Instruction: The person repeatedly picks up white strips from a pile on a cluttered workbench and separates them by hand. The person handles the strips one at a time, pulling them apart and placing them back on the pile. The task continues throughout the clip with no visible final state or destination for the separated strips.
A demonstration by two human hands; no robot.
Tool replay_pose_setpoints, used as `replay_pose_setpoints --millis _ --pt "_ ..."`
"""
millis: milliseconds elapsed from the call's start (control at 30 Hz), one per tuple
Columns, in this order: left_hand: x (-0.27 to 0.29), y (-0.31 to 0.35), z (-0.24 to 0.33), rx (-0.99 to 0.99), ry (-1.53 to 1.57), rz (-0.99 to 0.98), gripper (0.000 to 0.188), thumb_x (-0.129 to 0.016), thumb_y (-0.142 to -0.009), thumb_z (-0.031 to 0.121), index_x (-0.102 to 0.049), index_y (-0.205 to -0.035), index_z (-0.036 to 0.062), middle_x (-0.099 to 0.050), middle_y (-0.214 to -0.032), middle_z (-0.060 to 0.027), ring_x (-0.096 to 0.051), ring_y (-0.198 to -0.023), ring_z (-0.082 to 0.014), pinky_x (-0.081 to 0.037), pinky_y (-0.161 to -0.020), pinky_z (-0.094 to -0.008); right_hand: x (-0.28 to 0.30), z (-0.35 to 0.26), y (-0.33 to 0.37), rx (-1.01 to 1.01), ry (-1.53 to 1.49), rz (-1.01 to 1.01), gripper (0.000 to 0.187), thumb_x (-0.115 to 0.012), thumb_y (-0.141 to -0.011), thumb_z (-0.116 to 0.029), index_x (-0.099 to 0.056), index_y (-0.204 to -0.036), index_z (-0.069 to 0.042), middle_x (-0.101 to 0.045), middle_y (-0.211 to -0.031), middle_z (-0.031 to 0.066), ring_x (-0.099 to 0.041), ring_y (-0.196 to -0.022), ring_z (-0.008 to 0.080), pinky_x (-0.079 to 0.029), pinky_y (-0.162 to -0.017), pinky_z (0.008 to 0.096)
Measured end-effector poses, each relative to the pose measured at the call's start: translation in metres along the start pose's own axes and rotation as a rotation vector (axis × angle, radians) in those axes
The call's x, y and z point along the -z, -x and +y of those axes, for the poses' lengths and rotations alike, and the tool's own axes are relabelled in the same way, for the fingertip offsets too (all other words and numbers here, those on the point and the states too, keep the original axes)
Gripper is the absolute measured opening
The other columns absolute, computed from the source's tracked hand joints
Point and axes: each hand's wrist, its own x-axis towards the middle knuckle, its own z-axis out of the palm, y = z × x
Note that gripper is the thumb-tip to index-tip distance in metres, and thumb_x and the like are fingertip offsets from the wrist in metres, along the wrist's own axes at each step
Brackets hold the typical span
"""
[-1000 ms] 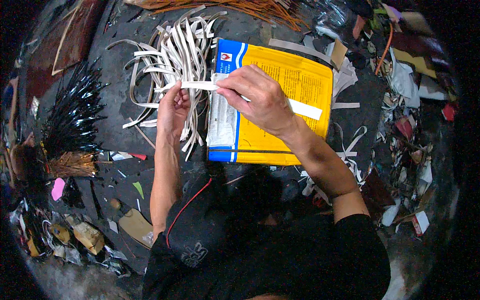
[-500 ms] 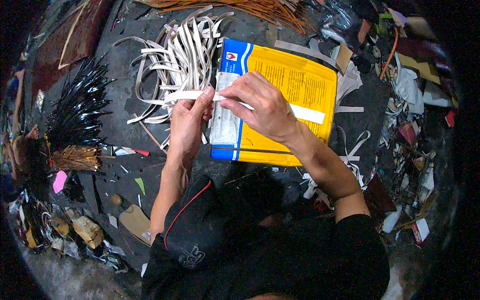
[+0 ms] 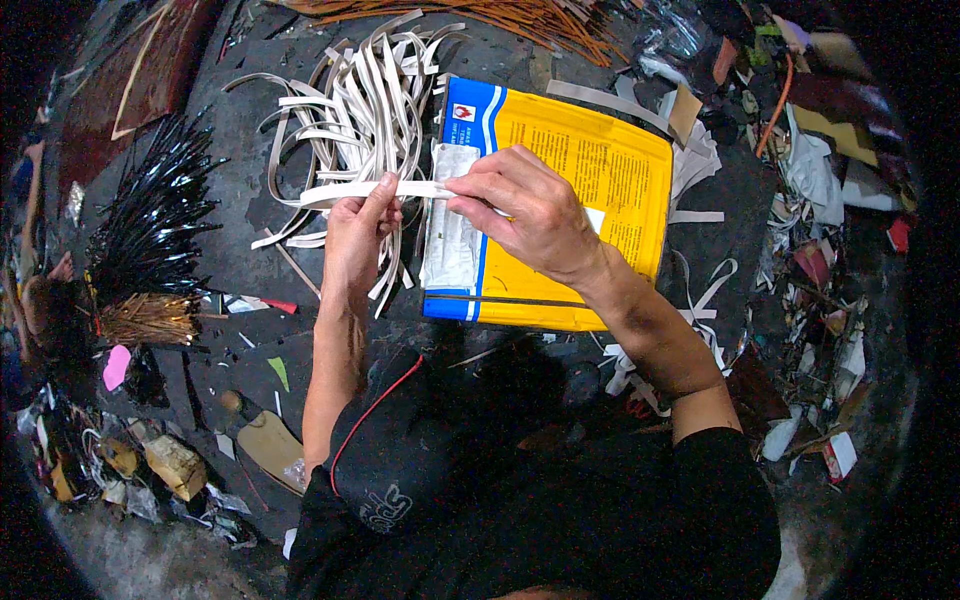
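- Across the blue left end of the yellow board [image 3: 575,302], a pale strip [image 3: 418,189] spans from the left hand [image 3: 362,225] to the right hand [image 3: 535,212].
- Left one's nearly closed: thumb down on top, fingers curled under, strip held between.
- Right one's in a tight pinch, thumb and forefinger on the strip, remaining fingers bent.
- Danger spot: a slack pinch on either side could let the strip slip or twist.
- And the strip's loose left end lies over the tangled pile [image 3: 372,110], so a sideways tug might snag it there.
- Out of sight: the left fingertips, behind the strip. Whether the right wrist touches the board, can't tell.
- Past the right knuckles, a white piece [image 3: 596,218]; same strip or another, no telling.
- Near side, the black cap [image 3: 385,450] blocks the view.
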Motion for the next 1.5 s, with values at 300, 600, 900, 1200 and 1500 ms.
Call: replay_pose_setpoints --millis 300,600,900,1200,1500 --pt "0.030 -0.022 -0.019 0.023 0.487 -0.007 0.027 -0.059 -0.094 0.034 -0.060 -0.089 0.0076 -0.054 -0.070 0.0030 -0.048 -0.063 -0.0068 -0.037 -0.058 -0.0218 -0.003 -0.002 -0.002 -0.022 0.004 -0.010 0.020 -0.076 -0.074 -0.008 -0.069 -0.093 -0.005 -0.061 -0.084 0.0063 -0.060 -0.076 0.0222 -0.051 -0.066 0.0323" --pt "-0.027 0.028 0.019 -0.046 0.059 -0.041 0.022 -0.065 -0.091 0.025 -0.063 -0.089 0.0033 -0.058 -0.073 0.0008 -0.046 -0.064 -0.0052 -0.035 -0.059 -0.0202 -0.003 -0.001 -0.001 -0.022 -0.001 0.004 0.019 -0.076 -0.075 -0.008 -0.068 -0.092 -0.004 -0.061 -0.084 0.0074 -0.060 -0.078 0.0231 -0.051 -0.067 0.0332" --pt "-0.001 0.002 0.002 -0.025 0.052 -0.023 0.021 -0.065 -0.092 0.023 -0.063 -0.088 0.0028 -0.059 -0.074 -0.0003 -0.048 -0.063 -0.0049 -0.035 -0.056 -0.0191 0.000 0.000 -0.003 0.000 0.011 0.001 0.018 -0.075 -0.074 -0.003 -0.068 -0.090 -0.004 -0.063 -0.083 0.0073 -0.061 -0.075 0.0231 -0.051 -0.065 0.0330" --pt "0.015 -0.007 -0.008 -0.053 0.093 -0.043 0.021 -0.065 -0.091 0.024 -0.064 -0.090 0.0027 -0.061 -0.076 -0.0014 -0.051 -0.066 -0.0054 -0.038 -0.058 -0.0194 -0.003 -0.001 -0.010 0.051 0.040 -0.015 0.015 -0.071 -0.074 -0.006 -0.062 -0.086 -0.003 -0.059 -0.081 0.0084 -0.059 -0.076 0.0269 -0.051 -0.069 0.0360" --pt "0.031 -0.017 -0.015 -0.082 0.058 -0.029 0.021 -0.066 -0.090 0.024 -0.065 -0.090 0.0031 -0.061 -0.076 0.0003 -0.050 -0.065 -0.0044 -0.037 -0.058 -0.0188 -0.001 -0.001 -0.008 0.029 0.071 -0.037 0.014 -0.070 -0.074 -0.005 -0.060 -0.083 -0.005 -0.057 -0.080 0.0085 -0.059 -0.075 0.0273 -0.050 -0.069 0.0367"
